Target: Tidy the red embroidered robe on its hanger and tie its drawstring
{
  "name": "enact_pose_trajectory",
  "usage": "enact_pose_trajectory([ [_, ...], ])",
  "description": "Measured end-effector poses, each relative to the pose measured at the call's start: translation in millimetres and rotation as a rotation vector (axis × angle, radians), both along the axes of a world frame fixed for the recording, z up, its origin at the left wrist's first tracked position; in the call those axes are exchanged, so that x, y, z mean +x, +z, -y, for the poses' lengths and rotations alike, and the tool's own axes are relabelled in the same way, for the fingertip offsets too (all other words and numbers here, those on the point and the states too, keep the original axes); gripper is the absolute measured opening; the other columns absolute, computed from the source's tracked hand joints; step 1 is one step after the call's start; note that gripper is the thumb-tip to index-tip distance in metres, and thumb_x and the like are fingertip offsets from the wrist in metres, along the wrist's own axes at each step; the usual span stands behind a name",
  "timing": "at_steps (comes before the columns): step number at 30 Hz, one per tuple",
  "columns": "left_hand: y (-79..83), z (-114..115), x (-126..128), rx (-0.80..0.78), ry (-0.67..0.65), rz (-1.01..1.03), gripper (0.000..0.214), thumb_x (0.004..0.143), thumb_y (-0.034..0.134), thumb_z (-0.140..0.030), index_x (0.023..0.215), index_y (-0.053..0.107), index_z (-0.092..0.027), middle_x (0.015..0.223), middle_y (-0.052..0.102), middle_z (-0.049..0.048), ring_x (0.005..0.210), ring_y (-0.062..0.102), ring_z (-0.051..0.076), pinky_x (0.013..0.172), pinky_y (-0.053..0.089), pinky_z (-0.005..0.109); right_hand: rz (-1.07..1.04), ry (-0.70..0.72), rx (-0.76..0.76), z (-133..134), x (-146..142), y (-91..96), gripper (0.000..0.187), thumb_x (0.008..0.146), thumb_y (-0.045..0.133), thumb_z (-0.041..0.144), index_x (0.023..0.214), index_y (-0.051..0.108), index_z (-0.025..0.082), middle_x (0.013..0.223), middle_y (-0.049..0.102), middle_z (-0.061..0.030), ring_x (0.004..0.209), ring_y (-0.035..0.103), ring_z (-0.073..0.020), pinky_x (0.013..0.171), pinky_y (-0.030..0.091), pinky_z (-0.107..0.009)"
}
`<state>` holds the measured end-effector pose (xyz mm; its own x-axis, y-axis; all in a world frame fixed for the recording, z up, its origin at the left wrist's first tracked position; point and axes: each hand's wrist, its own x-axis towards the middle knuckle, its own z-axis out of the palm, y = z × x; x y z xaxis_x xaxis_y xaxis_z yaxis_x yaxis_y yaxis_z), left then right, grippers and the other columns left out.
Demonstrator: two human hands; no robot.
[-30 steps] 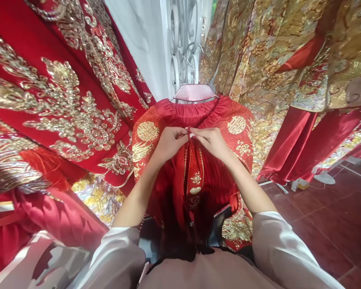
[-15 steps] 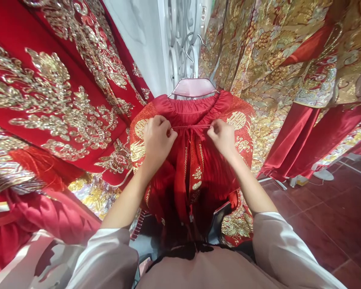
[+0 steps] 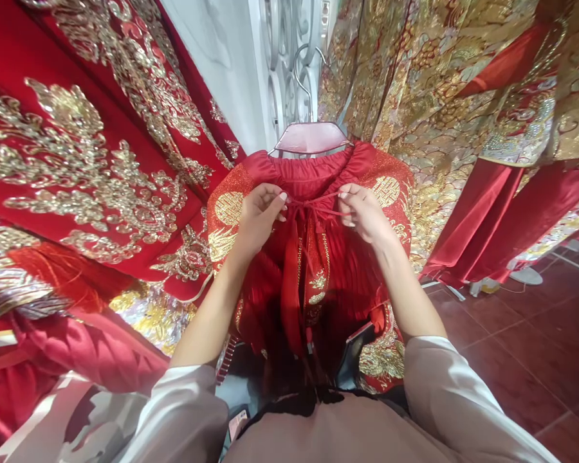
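Note:
A red garment (image 3: 265,273) with gold embroidery and a gathered neckline hangs in front of me on a hanger (image 3: 311,139). At its neck a thin red drawstring (image 3: 313,204) is looped and crossed in the middle. My left hand (image 3: 263,215) pinches the string's left side between thumb and fingertips. On the other side, my right hand (image 3: 364,209) is closed on the right part of the string, with two strands running to its fingers. Part of the string behind the fingers is hidden.
Red cloth with gold sequins (image 3: 96,161) hangs close on the left. Gold brocade (image 3: 444,128) hangs at the right. Behind the hanger stands a white scrollwork frame (image 3: 274,77). A dark flat object (image 3: 354,350) lies low, below my right forearm. Red tiles (image 3: 525,341) cover the floor.
The string was pulled straight between both hands; now it shows loops and two separate strands at the right. My right hand has turned and its fingers have shifted on the string.

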<state>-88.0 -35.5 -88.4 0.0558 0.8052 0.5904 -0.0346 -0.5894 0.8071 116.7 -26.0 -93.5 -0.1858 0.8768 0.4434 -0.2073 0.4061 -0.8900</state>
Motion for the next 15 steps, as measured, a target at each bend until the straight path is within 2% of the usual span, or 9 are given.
enact_pose_trajectory([
  [1, -0.2, -1, -2, 0.006, -0.008, -0.016, 0.007, 0.081, 0.059, -0.021, 0.078, 0.053, -0.018, 0.069, 0.055, -0.0011, 0.059, 0.053, 0.007, 0.05, 0.047, 0.013, 0.042, -0.048, 0.043, -1, 3, 1.0, 0.023, 0.076, 0.064, 0.032, 0.074, 0.046, 0.019, 0.048, 0.033, 0.0111, 0.037, 0.022, -0.0022, 0.037, 0.019, -0.017],
  [3, -0.6, -3, -4, 0.025, -0.002, -0.046, 0.009, 0.081, 0.061, -0.023, 0.079, 0.053, -0.018, 0.07, 0.056, -0.0008, 0.061, 0.055, 0.007, 0.052, 0.048, 0.014, 0.093, -0.096, 0.148, -2, 6, 3.1, 0.026, 0.075, 0.067, 0.036, 0.074, 0.049, 0.017, 0.049, 0.04, 0.009, 0.042, 0.033, -0.0031, 0.042, 0.026, -0.017],
  [5, -1.1, -5, -5, 0.041, 0.013, -0.063, 0.01, 0.082, 0.06, -0.023, 0.079, 0.052, -0.018, 0.069, 0.056, -0.001, 0.06, 0.054, 0.007, 0.052, 0.048, 0.014, 0.09, -0.051, 0.187, -2, 7, 4.4, 0.03, 0.076, 0.067, 0.043, 0.075, 0.051, 0.017, 0.051, 0.045, 0.007, 0.047, 0.043, -0.0053, 0.047, 0.035, -0.018],
  [6, -1.4, -5, -6, 0.044, 0.023, -0.074, 0.009, 0.083, 0.058, -0.022, 0.078, 0.052, -0.018, 0.069, 0.056, -0.001, 0.059, 0.054, 0.007, 0.052, 0.049, 0.015, 0.091, -0.034, 0.166, -1, 8, 4.8, 0.032, 0.075, 0.066, 0.046, 0.075, 0.051, 0.017, 0.05, 0.045, 0.0073, 0.046, 0.043, -0.0057, 0.047, 0.035, -0.019],
  [8, -1.9, -4, -8, 0.049, 0.053, -0.126, 0.008, 0.084, 0.056, -0.021, 0.077, 0.052, -0.018, 0.069, 0.057, -0.0009, 0.056, 0.053, 0.007, 0.053, 0.049, 0.017, 0.159, -0.094, 0.094, 1, 12, 5.2, 0.032, 0.073, 0.068, 0.044, 0.071, 0.051, 0.017, 0.044, 0.039, 0.0092, 0.038, 0.034, -0.0045, 0.041, 0.029, -0.019],
  [10, 0.2, 1, -11, 0.076, 0.099, -0.231, 0.009, 0.083, 0.056, -0.022, 0.076, 0.053, -0.018, 0.067, 0.056, -0.0009, 0.054, 0.052, 0.009, 0.053, 0.049, 0.02, 0.308, -0.241, 0.074, 5, 20, 6.3, 0.029, 0.071, 0.07, 0.038, 0.065, 0.051, 0.016, 0.041, 0.037, 0.0091, 0.035, 0.027, -0.0036, 0.038, 0.022, -0.019],
  [11, 3.2, 4, -13, 0.108, 0.139, -0.296, 0.009, 0.083, 0.057, -0.023, 0.075, 0.053, -0.018, 0.066, 0.056, -0.0008, 0.054, 0.053, 0.01, 0.054, 0.049, 0.022, 0.375, -0.334, 0.11, 7, 25, 7.6, 0.028, 0.072, 0.068, 0.036, 0.064, 0.051, 0.016, 0.043, 0.04, 0.0074, 0.036, 0.03, -0.0042, 0.039, 0.023, -0.019],
  [13, 15.2, 9, -18, 0.216, 0.26, -0.435, 0.008, 0.081, 0.059, -0.026, 0.078, 0.057, -0.02, 0.069, 0.058, 0.0007, 0.063, 0.056, 0.014, 0.062, 0.051, 0.028, 0.446, -0.56, 0.269, 8, 39, 11.6, 0.024, 0.078, 0.061, 0.037, 0.07, 0.056, 0.016, 0.055, 0.053, 0.0014, 0.046, 0.045, -0.0081, 0.044, 0.034, -0.021],
  [15, 34.8, 9, -26, 0.346, 0.402, -0.572, 0.013, 0.077, 0.064, -0.03, 0.086, 0.06, -0.021, 0.085, 0.062, 0.0028, 0.087, 0.058, 0.019, 0.082, 0.049, 0.035, 0.496, -0.804, 0.461, 4, 56, 16.7, 0.026, 0.083, 0.054, 0.042, 0.087, 0.061, 0.017, 0.081, 0.064, -0.0061, 0.07, 0.059, -0.0157, 0.06, 0.046, -0.028],
])
